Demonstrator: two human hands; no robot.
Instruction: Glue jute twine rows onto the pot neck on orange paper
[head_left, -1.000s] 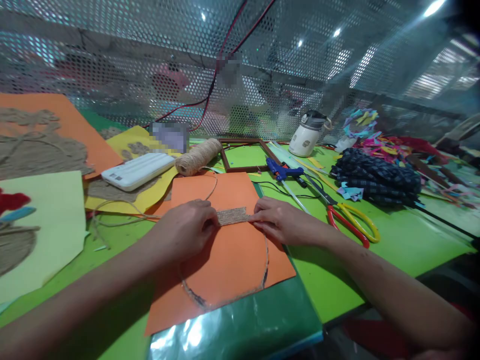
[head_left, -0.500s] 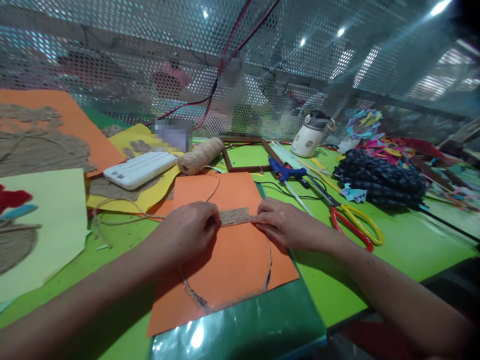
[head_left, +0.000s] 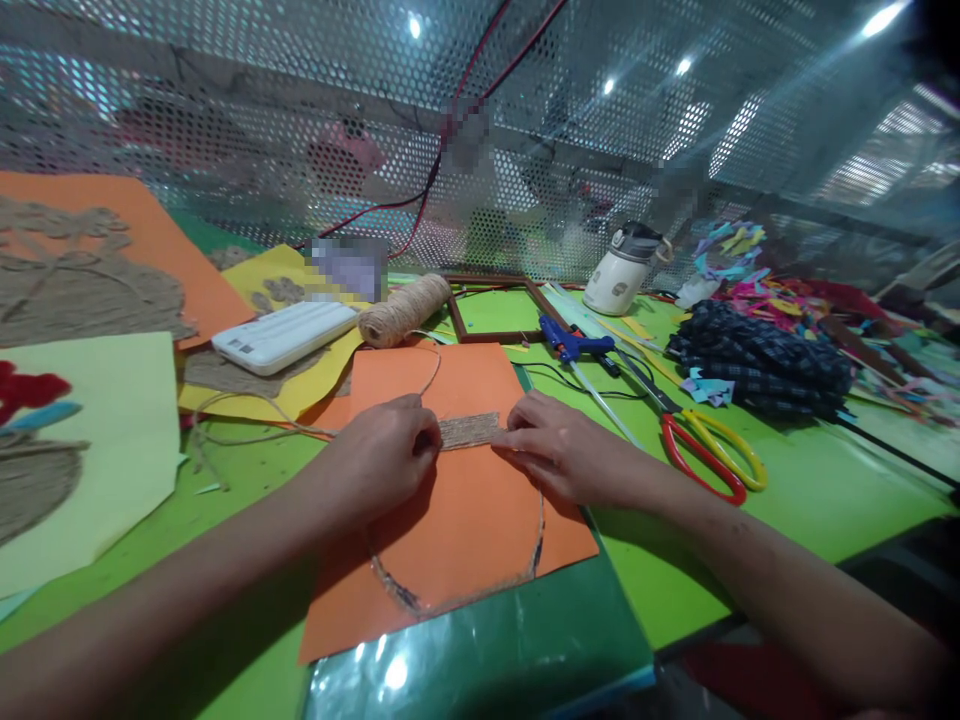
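An orange sheet of paper [head_left: 465, 540] lies in front of me, with a flat band of jute twine rows [head_left: 470, 431] across its middle. My left hand [head_left: 386, 450] is closed in a pinch at the band's left end. At the right end, my right hand [head_left: 555, 445] presses its pinched fingertips on the twine. A twine outline [head_left: 538, 530] curves down both sides and along the bottom of the sheet. Loose twine [head_left: 262, 435] trails out to the left of my left hand. Inside both pinches, the twine is mostly hidden by the fingers.
Beyond the sheet lie a twine roll [head_left: 405, 310], a white power bank [head_left: 285, 338] and a brown frame [head_left: 495, 337]. To the right are a blue glue gun [head_left: 574, 342], scissors [head_left: 712, 450], a bottle [head_left: 621, 270] and dark checked cloth [head_left: 757, 355]. Twine pictures [head_left: 127, 450] lie left.
My right fingertips have shifted slightly left along the end of the twine band. The left hand keeps its pinch, and the view has moved very little.
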